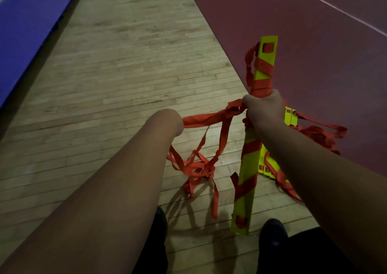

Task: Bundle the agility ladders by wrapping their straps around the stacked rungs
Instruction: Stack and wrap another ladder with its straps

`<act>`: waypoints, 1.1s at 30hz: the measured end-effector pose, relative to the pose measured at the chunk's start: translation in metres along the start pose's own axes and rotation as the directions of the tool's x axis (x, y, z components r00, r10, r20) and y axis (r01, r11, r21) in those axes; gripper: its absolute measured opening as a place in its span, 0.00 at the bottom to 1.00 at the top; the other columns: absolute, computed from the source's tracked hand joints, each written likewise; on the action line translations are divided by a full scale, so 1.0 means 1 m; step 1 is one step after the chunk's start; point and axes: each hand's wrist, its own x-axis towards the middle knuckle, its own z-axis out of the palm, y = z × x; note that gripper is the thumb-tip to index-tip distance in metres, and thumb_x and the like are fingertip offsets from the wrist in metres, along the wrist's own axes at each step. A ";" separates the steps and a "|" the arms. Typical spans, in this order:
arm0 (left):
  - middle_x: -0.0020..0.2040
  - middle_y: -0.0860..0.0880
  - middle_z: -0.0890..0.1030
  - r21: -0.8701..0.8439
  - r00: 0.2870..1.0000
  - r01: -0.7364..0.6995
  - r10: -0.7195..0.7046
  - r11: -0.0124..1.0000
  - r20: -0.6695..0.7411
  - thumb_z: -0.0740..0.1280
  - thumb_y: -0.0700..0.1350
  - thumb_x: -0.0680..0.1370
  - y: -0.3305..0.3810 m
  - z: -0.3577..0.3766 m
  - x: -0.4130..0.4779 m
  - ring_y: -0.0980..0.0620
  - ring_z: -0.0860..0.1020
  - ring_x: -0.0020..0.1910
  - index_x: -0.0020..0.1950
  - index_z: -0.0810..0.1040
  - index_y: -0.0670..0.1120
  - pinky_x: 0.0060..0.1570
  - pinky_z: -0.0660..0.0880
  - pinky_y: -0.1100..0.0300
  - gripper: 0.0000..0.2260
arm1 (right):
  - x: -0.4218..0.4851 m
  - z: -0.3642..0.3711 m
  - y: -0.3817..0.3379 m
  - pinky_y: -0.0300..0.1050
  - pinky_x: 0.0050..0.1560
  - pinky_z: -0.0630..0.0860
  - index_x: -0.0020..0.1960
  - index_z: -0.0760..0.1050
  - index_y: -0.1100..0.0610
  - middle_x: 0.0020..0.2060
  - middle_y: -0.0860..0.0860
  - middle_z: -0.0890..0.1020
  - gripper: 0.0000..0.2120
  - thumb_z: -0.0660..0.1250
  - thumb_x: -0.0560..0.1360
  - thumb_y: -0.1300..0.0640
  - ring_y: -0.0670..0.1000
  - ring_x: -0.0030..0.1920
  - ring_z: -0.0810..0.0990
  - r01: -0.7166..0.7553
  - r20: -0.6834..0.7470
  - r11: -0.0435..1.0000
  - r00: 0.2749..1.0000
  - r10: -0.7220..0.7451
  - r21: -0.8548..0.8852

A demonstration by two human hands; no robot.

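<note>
1. Frustratingly, the left hand is hidden behind its own wrist at the end of the left forearm [134,169], so I cannot tell whether its fingers are clenched, released or grasping anything; a taut run of the red straps [207,119] comes out from just beyond that wrist.
2. The right hand [263,108] is seen from the back, curled tightly round the stacked rungs [249,164] at about mid-length, its fingertips out of sight on the far side.
3. The stacked rungs are yellow-green, standing nearly upright with a slight tilt and crossed by diagonal turns of strap above and below the grip. Their lower end sits between two dark shoes [272,236]; whether it touches the floor is unclear.
4. Loose strap hangs in a tangle between the arms and down to the boards.
5. A second ladder [291,117] lies behind the right forearm, mostly covered by it, with more strap heaped beside it.
6. The wooden floor [125,64] is pale narrow planking and the light is dim.
7. To the right lies a dark red court surface [314,43] crossed by a white line [339,9].
8. At the upper left, a blue mat [27,32] is cut off by the frame edge.
</note>
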 end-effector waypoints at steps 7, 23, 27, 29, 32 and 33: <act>0.77 0.53 0.75 -0.562 0.839 -0.516 0.516 0.647 -0.176 0.80 0.53 0.77 0.035 0.004 -0.020 0.51 0.77 0.72 0.84 0.65 0.53 0.71 0.75 0.50 0.39 | -0.004 0.012 -0.009 0.61 0.34 0.86 0.45 0.83 0.57 0.33 0.57 0.86 0.12 0.77 0.64 0.53 0.62 0.30 0.87 -0.073 0.138 0.992 0.989 0.059 0.098; 0.55 0.54 0.85 -0.496 0.870 -0.481 0.462 0.723 -0.171 0.78 0.39 0.76 0.026 -0.005 -0.019 0.53 0.85 0.52 0.70 0.79 0.51 0.59 0.83 0.51 0.24 | -0.006 0.010 -0.008 0.63 0.34 0.86 0.50 0.80 0.58 0.29 0.54 0.82 0.12 0.76 0.69 0.57 0.59 0.26 0.84 0.057 0.194 0.998 0.979 -0.060 0.024; 0.55 0.51 0.85 -0.511 0.865 -0.485 0.477 0.709 -0.160 0.76 0.37 0.76 0.027 -0.005 -0.023 0.50 0.84 0.54 0.68 0.80 0.53 0.60 0.82 0.49 0.22 | -0.012 0.013 -0.010 0.54 0.29 0.84 0.53 0.79 0.60 0.36 0.59 0.84 0.12 0.76 0.72 0.58 0.57 0.26 0.83 0.057 0.218 0.996 0.973 -0.070 0.069; 0.56 0.49 0.84 -0.596 0.870 -0.454 0.474 0.663 -0.136 0.75 0.37 0.76 0.028 -0.005 -0.023 0.49 0.84 0.55 0.73 0.77 0.55 0.59 0.83 0.49 0.28 | -0.012 0.013 -0.012 0.49 0.29 0.81 0.54 0.79 0.61 0.37 0.60 0.86 0.12 0.76 0.73 0.59 0.57 0.27 0.83 0.033 0.270 0.993 0.961 -0.061 0.110; 0.62 0.46 0.84 -0.781 0.880 -0.336 0.470 0.527 -0.062 0.76 0.42 0.73 0.028 -0.002 -0.018 0.47 0.83 0.61 0.82 0.64 0.61 0.62 0.82 0.45 0.41 | -0.013 0.011 -0.014 0.49 0.32 0.81 0.55 0.80 0.62 0.37 0.62 0.87 0.13 0.77 0.74 0.58 0.59 0.29 0.83 -0.017 0.340 0.987 0.940 -0.039 0.160; 0.64 0.47 0.83 -0.820 0.879 -0.309 0.474 0.482 -0.053 0.77 0.44 0.74 0.028 -0.001 -0.017 0.46 0.82 0.63 0.83 0.62 0.62 0.63 0.81 0.45 0.42 | -0.014 0.010 -0.015 0.50 0.32 0.81 0.55 0.81 0.62 0.37 0.61 0.87 0.13 0.77 0.74 0.58 0.59 0.29 0.83 -0.031 0.364 0.986 0.931 -0.031 0.164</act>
